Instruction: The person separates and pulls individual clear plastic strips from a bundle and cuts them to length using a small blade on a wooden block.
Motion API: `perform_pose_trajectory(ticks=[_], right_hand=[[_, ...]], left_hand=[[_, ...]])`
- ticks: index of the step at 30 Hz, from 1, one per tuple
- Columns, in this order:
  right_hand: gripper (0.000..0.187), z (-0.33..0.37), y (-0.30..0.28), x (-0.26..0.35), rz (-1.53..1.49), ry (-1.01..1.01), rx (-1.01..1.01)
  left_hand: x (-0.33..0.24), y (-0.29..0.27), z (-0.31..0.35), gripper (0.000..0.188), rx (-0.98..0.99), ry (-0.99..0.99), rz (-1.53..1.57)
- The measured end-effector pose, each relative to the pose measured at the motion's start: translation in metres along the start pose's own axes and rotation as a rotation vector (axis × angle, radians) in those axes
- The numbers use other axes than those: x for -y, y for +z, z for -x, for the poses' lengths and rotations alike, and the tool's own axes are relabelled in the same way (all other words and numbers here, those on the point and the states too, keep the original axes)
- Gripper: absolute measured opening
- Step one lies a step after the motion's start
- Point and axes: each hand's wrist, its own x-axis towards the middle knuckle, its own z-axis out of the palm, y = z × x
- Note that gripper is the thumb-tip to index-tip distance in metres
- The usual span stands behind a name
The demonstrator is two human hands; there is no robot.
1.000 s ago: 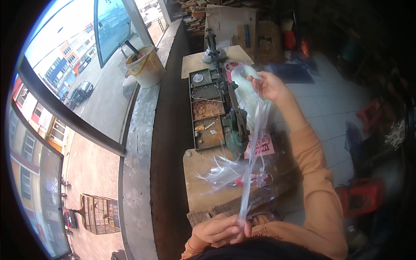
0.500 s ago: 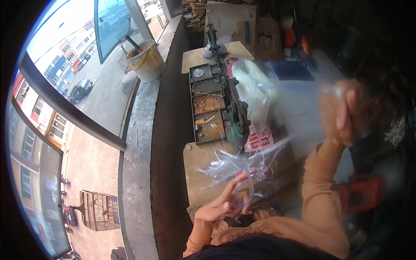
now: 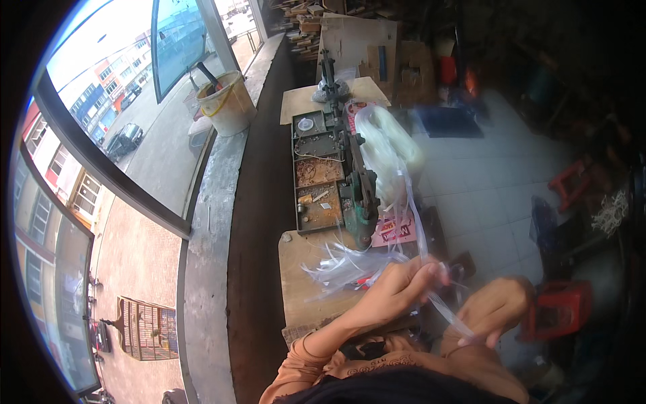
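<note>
Long translucent plastic strips (image 3: 417, 219) run from a pale bundle of plastic strips (image 3: 390, 145) on the bench toward me. My left hand (image 3: 407, 286) is closed around these strips, fingers pressed together. Lower and to the right, my right hand (image 3: 498, 306) is curled, with the strips stretching to its fingertips. A loose heap of cut clear strips (image 3: 343, 266) lies on the wooden board beside my left hand, a small red piece among them. Beyond stands a green metal bench tool (image 3: 363, 202), next to a pink printed bag (image 3: 396, 230).
A compartmented tray (image 3: 319, 172) of small scraps lies left of the tool. On the window ledge stands a dirty white bucket (image 3: 227, 104). A red plastic stool (image 3: 557, 311) is on the tiled floor at right. A wooden birdcage (image 3: 145, 330) shows outside the window.
My right hand has come down and toward me from its raised, far-right position. My left hand has moved right and up, away from the cut heap, and now grips the strips.
</note>
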Motion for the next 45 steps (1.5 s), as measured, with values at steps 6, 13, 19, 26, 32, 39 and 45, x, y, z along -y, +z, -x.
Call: perform_pose_trajectory(ticks=[6,13,19,26,32,39,45], right_hand=[[0.056,0.021,-0.039,-0.098,0.059,0.827,-1.03],[0.062,0.004,-0.064,-0.165,-0.308,1.066,-0.785],[0.055,0.015,-0.072,-0.186,-0.185,1.094,-0.87],[0.029,-0.001,-0.071,-0.188,-0.465,0.997,-0.956],[0.021,-0.006,-0.104,-0.194,-0.474,0.998,-1.253],[0.025,-0.079,-0.142,-0.115,-0.215,0.58,-0.983],[0.031,-0.1,-0.137,-0.047,-0.331,0.245,-0.989]], left_hand=[[-0.013,0.005,0.001,0.029,-0.038,0.164,-0.364],[-0.026,0.025,0.012,0.017,0.255,0.522,-0.61],[-0.002,0.046,0.026,0.016,0.516,0.72,-0.51],[0.007,0.051,0.035,0.017,0.594,0.779,-0.393],[0.01,0.052,0.039,0.018,0.637,0.837,-0.309],[0.011,0.037,0.047,0.02,0.593,0.796,-0.307],[0.02,0.014,0.047,0.02,0.486,0.568,-0.392]])
